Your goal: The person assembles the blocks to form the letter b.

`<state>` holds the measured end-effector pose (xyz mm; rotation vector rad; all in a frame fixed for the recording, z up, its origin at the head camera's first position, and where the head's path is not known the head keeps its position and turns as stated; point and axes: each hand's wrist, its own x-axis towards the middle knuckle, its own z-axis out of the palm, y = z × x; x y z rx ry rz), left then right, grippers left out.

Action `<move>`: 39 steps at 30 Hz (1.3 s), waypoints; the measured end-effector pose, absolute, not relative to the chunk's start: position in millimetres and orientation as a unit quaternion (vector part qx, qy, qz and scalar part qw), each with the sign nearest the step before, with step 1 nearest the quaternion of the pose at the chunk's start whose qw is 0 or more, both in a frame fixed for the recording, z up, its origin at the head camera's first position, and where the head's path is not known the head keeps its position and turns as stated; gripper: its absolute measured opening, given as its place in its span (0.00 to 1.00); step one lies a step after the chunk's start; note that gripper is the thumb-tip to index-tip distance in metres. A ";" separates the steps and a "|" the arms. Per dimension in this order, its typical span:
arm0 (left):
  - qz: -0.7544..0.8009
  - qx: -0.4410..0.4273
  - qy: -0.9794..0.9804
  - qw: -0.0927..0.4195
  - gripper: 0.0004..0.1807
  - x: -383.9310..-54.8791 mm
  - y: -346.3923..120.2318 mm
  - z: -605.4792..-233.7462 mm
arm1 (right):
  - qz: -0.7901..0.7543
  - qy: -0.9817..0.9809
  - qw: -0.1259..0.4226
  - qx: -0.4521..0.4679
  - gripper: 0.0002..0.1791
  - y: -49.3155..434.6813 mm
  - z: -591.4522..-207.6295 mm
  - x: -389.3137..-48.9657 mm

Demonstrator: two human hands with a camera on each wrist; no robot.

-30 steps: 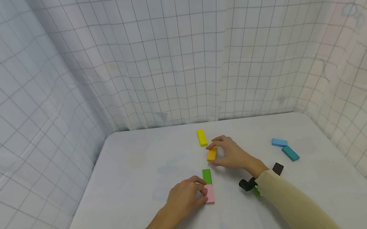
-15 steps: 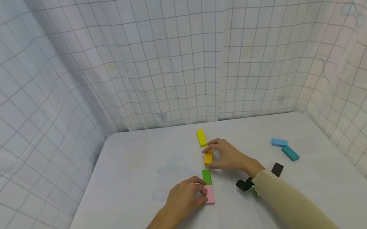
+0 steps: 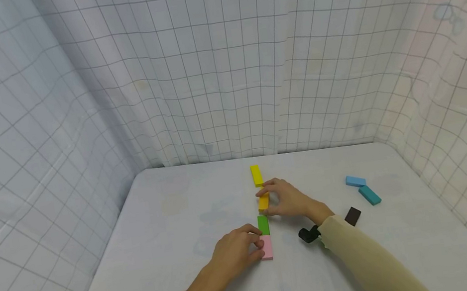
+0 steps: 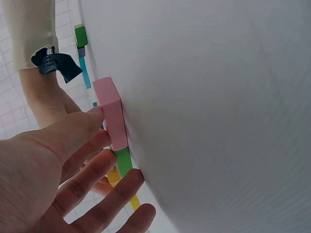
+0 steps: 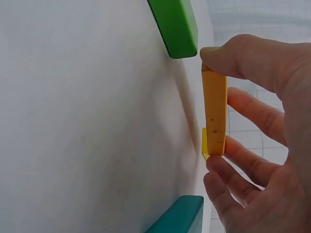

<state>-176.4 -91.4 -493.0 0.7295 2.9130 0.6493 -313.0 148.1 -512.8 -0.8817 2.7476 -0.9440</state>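
My right hand (image 3: 289,198) pinches an orange-yellow block (image 3: 264,203) between the thumb at its near end and fingers at its far end. In the right wrist view this orange block (image 5: 215,111) appears slightly raised off the table. It is between a bright yellow block (image 3: 256,175) and a green block (image 3: 263,225). A pink block (image 3: 266,247) lies end to end with that green one. My left hand (image 3: 236,250) touches the left side of the pink block (image 4: 112,114) with thumb and loosely bent fingers, without closing round it.
Right of the row, a light blue block (image 3: 355,181), a teal block (image 3: 370,195) and a dark brown block (image 3: 353,215) lie on the white table (image 3: 177,254). Another green block (image 3: 324,242) is mostly hidden by the right sleeve. Grid-patterned curtains (image 3: 217,67) surround the table.
My right hand has moved left and slightly nearer, bringing the orange block into line between the yellow and green blocks. The left hand stays at the pink block.
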 end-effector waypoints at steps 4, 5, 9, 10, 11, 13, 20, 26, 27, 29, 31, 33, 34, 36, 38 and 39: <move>0.211 0.238 0.948 0.032 0.04 -176.7 -92.1 -494.7 | -0.310 0.904 0.060 -0.288 0.28 146.1 -513.4 -314.6; 0.211 0.239 0.947 0.030 0.04 -176.8 -92.3 -495.0 | -0.311 0.904 0.063 -0.287 0.28 145.8 -513.1 -314.6; 0.210 0.244 0.946 0.025 0.04 -177.0 -92.8 -495.2 | -0.314 0.904 0.070 -0.282 0.28 144.8 -511.7 -314.7; 0.210 0.244 0.946 0.025 0.04 -176.9 -92.7 -495.0 | -0.314 0.904 0.071 -0.282 0.28 144.7 -511.6 -314.7; 0.209 0.245 0.946 0.024 0.04 -177.0 -92.7 -494.8 | -0.314 0.904 0.072 -0.281 0.27 144.7 -511.6 -314.8; 0.209 0.245 0.946 0.024 0.04 -176.8 -92.6 -494.2 | -0.316 0.903 0.072 -0.281 0.27 144.7 -511.7 -315.0; 0.204 0.248 0.947 0.019 0.04 -176.9 -92.9 -495.1 | -0.319 0.900 0.073 -0.288 0.25 144.4 -516.9 -318.0; 0.207 0.247 0.947 0.020 0.04 -176.6 -92.7 -495.3 | -0.321 0.896 0.082 -0.296 0.23 144.2 -517.8 -317.7; 0.208 0.247 0.946 0.020 0.04 -176.5 -92.7 -495.2 | -0.319 0.896 0.081 -0.297 0.23 143.9 -517.9 -317.7; 0.210 0.246 0.946 0.021 0.04 -176.4 -92.8 -495.0 | -0.315 0.897 0.081 -0.300 0.23 143.6 -518.1 -317.6; 0.211 0.246 0.946 0.022 0.04 -176.5 -92.7 -494.6 | -0.314 0.897 0.082 -0.301 0.23 143.4 -518.0 -317.4; 0.211 0.245 0.946 0.024 0.04 -176.7 -92.6 -494.2 | -0.314 0.896 0.083 -0.303 0.23 143.5 -517.7 -317.1; 0.211 0.244 0.946 0.026 0.04 -176.9 -92.6 -494.1 | -0.315 0.895 0.083 -0.304 0.23 143.5 -517.4 -316.9; 0.210 0.243 0.947 0.028 0.04 -177.3 -92.5 -494.0 | -0.316 0.894 0.084 -0.306 0.23 143.8 -517.0 -316.5; 0.208 0.242 0.947 0.028 0.04 -177.5 -92.6 -494.1 | -0.318 0.893 0.084 -0.308 0.23 143.9 -516.5 -316.0; 0.207 0.242 0.947 0.028 0.04 -177.5 -92.7 -494.2 | -0.320 0.892 0.084 -0.308 0.23 144.0 -516.3 -315.8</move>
